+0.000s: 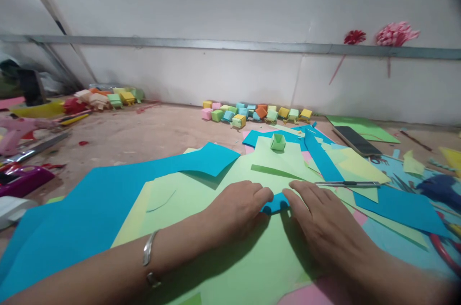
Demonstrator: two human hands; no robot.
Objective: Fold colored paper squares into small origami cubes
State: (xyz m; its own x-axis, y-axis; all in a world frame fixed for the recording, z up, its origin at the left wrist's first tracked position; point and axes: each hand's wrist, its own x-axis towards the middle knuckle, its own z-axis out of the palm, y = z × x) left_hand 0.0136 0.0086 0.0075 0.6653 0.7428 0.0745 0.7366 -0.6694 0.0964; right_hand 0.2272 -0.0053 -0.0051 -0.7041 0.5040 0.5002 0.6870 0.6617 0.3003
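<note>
A small strip of blue paper (276, 203) lies over the light green sheets (201, 257) in front of me. My left hand (242, 204) grips its left end, thumb and fingers pressed together. At the strip's right end is my right hand (317, 213), its fingers closed on the paper. Parts of the strip are hidden under both hands. Just beyond them stands a little open box of folded green paper (277, 142). A thin metal pen-like tool (347, 184) lies beside my right fingertips.
Large blue sheets (90, 209) spread to the left. Several small coloured paper boxes (252, 113) line the back wall, with another pile (111, 98) at back left. A phone (356, 140) lies at right, near blue-handled scissors (439, 189). A purple tape dispenser (27, 180) sits far left.
</note>
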